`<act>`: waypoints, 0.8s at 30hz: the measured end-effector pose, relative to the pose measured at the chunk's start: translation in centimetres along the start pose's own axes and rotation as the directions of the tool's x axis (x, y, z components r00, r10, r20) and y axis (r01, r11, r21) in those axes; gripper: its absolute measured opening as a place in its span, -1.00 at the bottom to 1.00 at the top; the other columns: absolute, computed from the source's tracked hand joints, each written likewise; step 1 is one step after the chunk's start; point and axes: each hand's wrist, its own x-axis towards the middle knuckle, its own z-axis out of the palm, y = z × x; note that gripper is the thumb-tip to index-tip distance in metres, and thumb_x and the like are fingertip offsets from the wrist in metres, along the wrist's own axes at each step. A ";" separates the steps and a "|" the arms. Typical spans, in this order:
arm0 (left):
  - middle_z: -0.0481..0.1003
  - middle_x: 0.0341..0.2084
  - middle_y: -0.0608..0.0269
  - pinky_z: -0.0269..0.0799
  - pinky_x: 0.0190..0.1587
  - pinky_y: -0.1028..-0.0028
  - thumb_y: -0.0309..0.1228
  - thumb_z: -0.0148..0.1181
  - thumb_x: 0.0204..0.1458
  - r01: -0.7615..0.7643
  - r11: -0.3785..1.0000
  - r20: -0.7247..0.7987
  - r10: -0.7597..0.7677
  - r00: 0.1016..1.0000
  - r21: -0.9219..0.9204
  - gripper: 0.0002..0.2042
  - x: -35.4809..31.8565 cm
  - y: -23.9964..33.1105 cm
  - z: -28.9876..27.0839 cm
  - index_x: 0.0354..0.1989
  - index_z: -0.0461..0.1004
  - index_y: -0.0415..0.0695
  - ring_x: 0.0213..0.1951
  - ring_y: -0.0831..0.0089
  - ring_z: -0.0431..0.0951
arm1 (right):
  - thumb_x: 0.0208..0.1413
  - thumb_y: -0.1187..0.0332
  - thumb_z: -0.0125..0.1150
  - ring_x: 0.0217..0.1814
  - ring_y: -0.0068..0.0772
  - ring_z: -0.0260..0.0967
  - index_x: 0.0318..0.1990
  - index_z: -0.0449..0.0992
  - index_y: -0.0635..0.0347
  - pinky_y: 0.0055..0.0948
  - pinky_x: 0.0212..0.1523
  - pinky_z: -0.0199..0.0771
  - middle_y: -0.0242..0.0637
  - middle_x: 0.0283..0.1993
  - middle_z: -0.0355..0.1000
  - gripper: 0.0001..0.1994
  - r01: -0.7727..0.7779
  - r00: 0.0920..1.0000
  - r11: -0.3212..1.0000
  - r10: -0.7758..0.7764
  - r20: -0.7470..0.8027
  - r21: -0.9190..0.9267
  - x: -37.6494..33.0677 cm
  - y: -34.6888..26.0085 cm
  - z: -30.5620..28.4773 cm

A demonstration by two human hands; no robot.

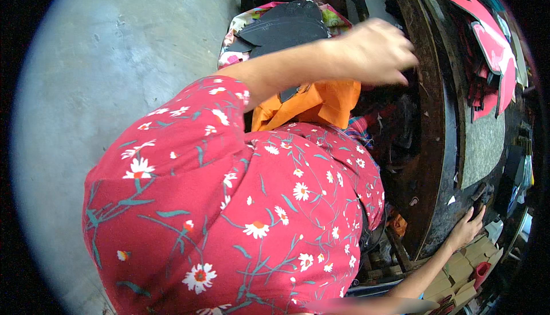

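My left hand (378, 51) is raised over the gap between the open bags and the table edge. Its fingers are bent and smeared by motion, so whether it holds anything is unclear. Below and left of it, flat black cut pieces (281, 26) fill a colourful patterned bag (234, 35). Under my left forearm lies an orange cloth bag (309, 106) with a dark piece in it. My right hand (467, 229) rests at the table's near right part, its thumb and fingers closed about a small dark thing (480, 195) too unclear to name.
A dark worn wooden table (429, 143) runs along the right, with a grey slab (484, 149) on it. Pink cut sheets (495, 46) are piled at its far end. Cardboard boxes (475, 255) stand at the lower right. Grey concrete floor (126, 46) spreads on the left.
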 end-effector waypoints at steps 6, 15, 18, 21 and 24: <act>0.58 -0.06 -0.03 0.55 -0.01 0.17 0.25 0.34 -0.18 0.504 0.692 0.684 -0.688 0.242 0.517 -0.25 -7.6 -8.9 0.6 -0.03 0.56 -0.21 -0.06 0.05 0.61 | 0.33 0.06 0.04 0.05 0.07 0.38 0.33 0.32 -0.09 -0.07 0.03 0.38 -0.02 0.08 0.42 -0.53 0.010 1.000 1.000 -0.010 0.000 0.016 0.1 0.7 0.3; -0.17 0.47 -0.17 0.05 0.26 -0.39 0.05 0.56 -0.31 0.651 0.494 0.518 -0.837 0.177 0.576 0.22 -11.9 -8.0 8.3 0.49 -0.15 -0.06 0.44 -0.26 -0.11 | 0.32 0.01 0.02 0.07 0.07 0.37 0.34 0.32 -0.12 -0.06 0.03 0.38 -0.03 0.09 0.41 -0.52 0.007 1.000 1.000 -0.007 -0.016 -0.001 -0.1 0.2 0.1; -0.17 0.47 -0.13 0.03 0.24 -0.42 0.01 0.54 -0.25 0.687 0.489 0.519 -0.834 0.187 0.538 0.17 -12.0 -8.9 8.0 0.49 -0.14 -0.05 0.44 -0.25 -0.10 | 0.33 0.00 0.01 0.07 0.07 0.37 0.34 0.30 -0.16 -0.05 0.02 0.39 -0.04 0.08 0.40 -0.52 0.016 0.999 1.000 -0.016 -0.030 0.007 -0.1 -0.1 0.0; -0.19 0.48 -0.11 0.04 0.22 -0.45 0.00 0.46 -0.13 0.622 0.492 0.462 -0.858 0.225 0.609 0.08 -11.6 -8.5 7.9 0.49 -0.13 -0.02 0.44 -0.26 -0.09 | 0.33 0.00 0.00 0.08 0.06 0.37 0.35 0.29 -0.17 -0.06 0.03 0.39 -0.05 0.08 0.40 -0.51 -0.017 1.000 1.000 0.017 -0.010 -0.007 -0.2 -0.3 0.0; -0.19 0.48 -0.10 0.06 0.21 -0.46 0.00 0.38 -0.04 0.721 0.440 0.499 -0.853 0.152 0.534 -0.01 -11.4 -7.0 8.5 0.49 -0.11 0.03 0.42 -0.31 -0.09 | 0.33 0.00 0.00 0.08 0.05 0.37 0.35 0.28 -0.17 -0.06 0.03 0.39 -0.07 0.07 0.41 -0.51 -0.011 1.000 1.000 0.011 -0.015 -0.006 -0.3 -0.4 -0.1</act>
